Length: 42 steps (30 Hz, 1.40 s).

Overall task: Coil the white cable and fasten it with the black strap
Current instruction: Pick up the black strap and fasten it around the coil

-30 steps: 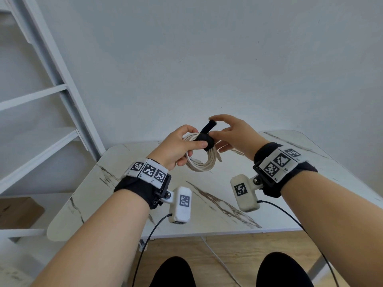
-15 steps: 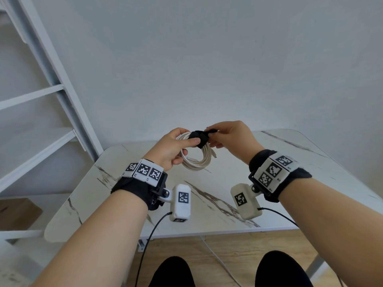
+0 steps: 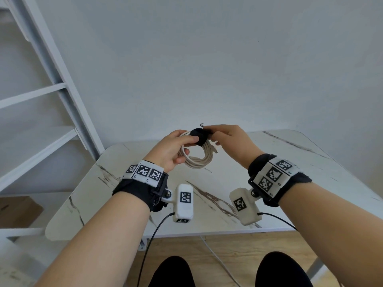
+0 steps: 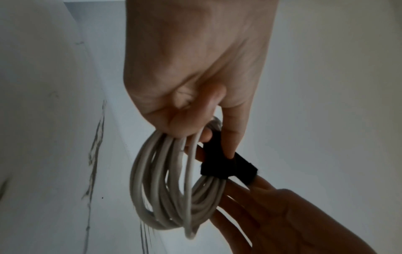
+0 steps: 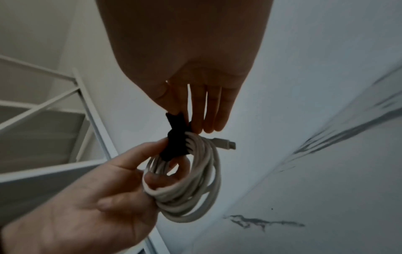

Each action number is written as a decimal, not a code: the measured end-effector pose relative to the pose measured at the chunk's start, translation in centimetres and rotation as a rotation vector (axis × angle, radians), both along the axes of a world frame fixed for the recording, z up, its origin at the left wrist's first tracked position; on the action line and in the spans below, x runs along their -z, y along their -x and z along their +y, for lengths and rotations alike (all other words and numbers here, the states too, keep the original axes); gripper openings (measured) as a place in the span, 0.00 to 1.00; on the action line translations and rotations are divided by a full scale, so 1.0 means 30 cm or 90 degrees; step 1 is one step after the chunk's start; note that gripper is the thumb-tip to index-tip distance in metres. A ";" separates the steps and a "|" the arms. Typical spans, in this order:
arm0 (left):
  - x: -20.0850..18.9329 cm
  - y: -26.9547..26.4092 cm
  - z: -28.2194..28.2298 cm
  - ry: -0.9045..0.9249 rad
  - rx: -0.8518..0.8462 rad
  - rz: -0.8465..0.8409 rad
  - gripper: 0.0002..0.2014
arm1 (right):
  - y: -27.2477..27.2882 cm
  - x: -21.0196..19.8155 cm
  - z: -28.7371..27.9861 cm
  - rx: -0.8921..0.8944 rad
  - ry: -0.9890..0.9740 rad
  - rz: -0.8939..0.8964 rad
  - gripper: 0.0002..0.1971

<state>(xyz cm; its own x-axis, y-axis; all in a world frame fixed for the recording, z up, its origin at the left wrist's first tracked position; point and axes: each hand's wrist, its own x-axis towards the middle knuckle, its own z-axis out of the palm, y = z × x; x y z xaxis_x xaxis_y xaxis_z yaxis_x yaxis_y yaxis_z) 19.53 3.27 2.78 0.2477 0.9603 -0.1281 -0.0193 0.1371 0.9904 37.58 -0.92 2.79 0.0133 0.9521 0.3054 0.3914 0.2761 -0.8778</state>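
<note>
The white cable (image 3: pixel 198 159) is wound into a coil (image 4: pixel 165 194) and held in the air above the marble table (image 3: pixel 217 214). My left hand (image 3: pixel 174 150) grips the coil (image 5: pixel 191 185), fingers through the loop and thumb pressed on the black strap (image 3: pixel 199 136). The strap (image 4: pixel 219 165) wraps around the bundle at its top. My right hand (image 3: pixel 230 139) pinches the strap's free end (image 5: pixel 176 120) between thumb and forefinger, the other fingers straight. A connector plug (image 5: pixel 224 143) sticks out of the coil on the right.
A white ladder-like shelf frame (image 3: pixel 51 83) stands at the left beside the table. A plain white wall lies behind. A thin white cord (image 3: pixel 217 262) runs over the wooden floor below the table edge, near my knees (image 3: pixel 172 272).
The strap's free end stood upright a second ago; my right hand has pulled it down and over the top of the coil. Both hands rose slightly and stayed close together.
</note>
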 end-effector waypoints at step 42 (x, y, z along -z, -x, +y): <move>-0.004 -0.003 0.002 0.011 -0.081 0.023 0.16 | 0.005 -0.002 0.012 0.044 0.016 0.222 0.05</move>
<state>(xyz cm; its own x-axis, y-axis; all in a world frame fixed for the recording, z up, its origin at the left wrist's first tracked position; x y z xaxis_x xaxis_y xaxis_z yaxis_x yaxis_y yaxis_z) 19.63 3.32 2.90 0.1193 0.9812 -0.1514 -0.0021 0.1528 0.9883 37.43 -0.58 2.86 0.1771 0.9523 0.2484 0.0841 0.2368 -0.9679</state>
